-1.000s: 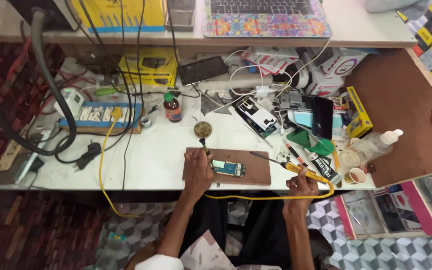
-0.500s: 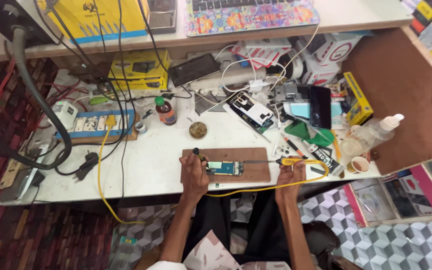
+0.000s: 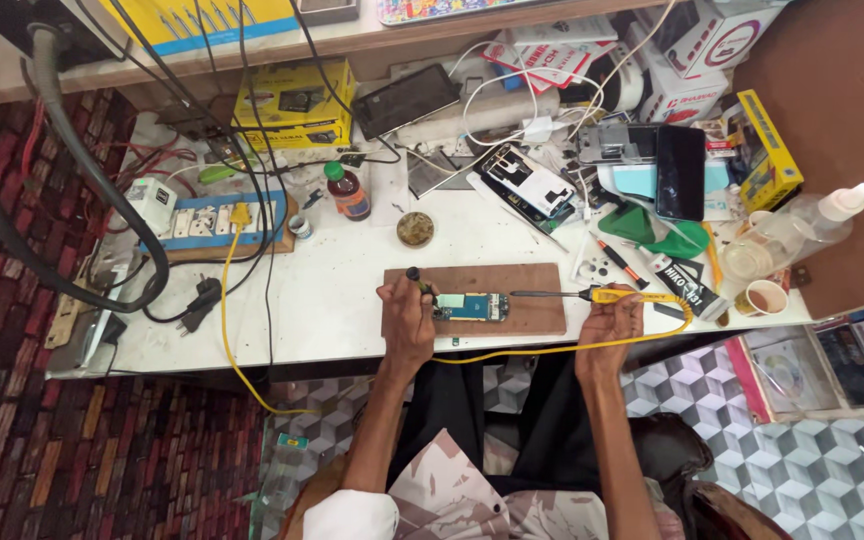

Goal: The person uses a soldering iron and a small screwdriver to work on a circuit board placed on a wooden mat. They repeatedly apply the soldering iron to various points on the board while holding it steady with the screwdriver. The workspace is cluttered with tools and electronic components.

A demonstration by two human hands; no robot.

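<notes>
A small blue circuit board [image 3: 472,306] lies on a brown wooden board [image 3: 532,314] at the front of the white workbench [image 3: 332,300]. My left hand [image 3: 405,312] rests at the board's left edge and grips a thin black-handled tool [image 3: 418,280] whose tip meets the circuit board. My right hand [image 3: 610,318] holds a yellow-handled soldering iron [image 3: 592,295]. Its dark metal shaft points left toward the circuit board, with the tip a short way to the board's right. A yellow cord [image 3: 552,348] runs from the iron along the bench's front edge.
A round tin [image 3: 415,229] and a small brown bottle [image 3: 349,192] stand behind the wooden board. A power strip [image 3: 214,221] lies at left, opened phones [image 3: 526,182] and boxes at the back, cups [image 3: 764,297] and a plastic bottle [image 3: 817,215] at right.
My right hand has drawn the soldering iron slightly to the right, away from the circuit board. My left hand stays on the tool at the board. The view has shifted a little.
</notes>
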